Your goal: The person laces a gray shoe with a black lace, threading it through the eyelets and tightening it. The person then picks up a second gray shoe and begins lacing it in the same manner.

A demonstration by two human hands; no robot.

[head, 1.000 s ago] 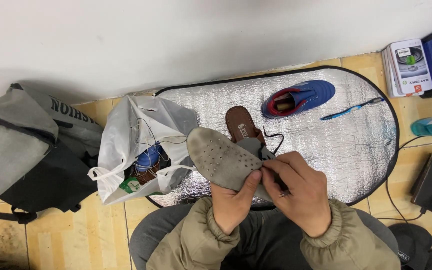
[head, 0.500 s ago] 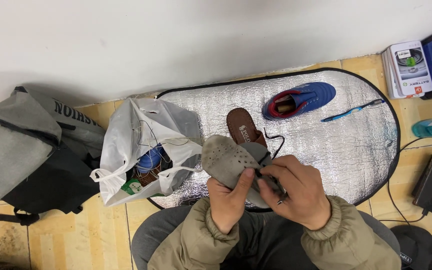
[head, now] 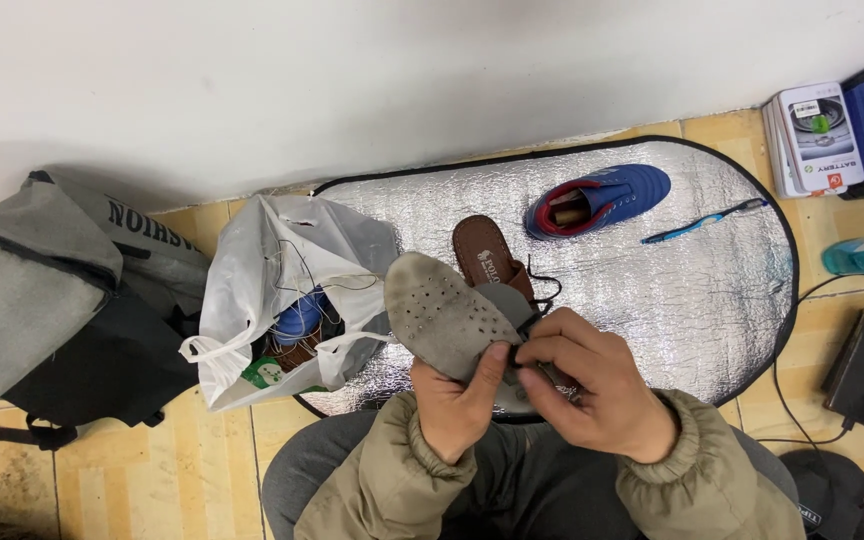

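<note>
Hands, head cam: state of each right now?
Left hand: closed on the grey perforated insole, thumb over its edge.
Right hand: fingers curled, pinching the same insole's near end.

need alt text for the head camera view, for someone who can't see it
Seen from above, a seated person's left hand and right hand grip a worn grey perforated insole over a silver foil mat. On the mat lie a brown sandal, a blue shoe and a blue toothbrush; a white plastic bag sits left.
</note>
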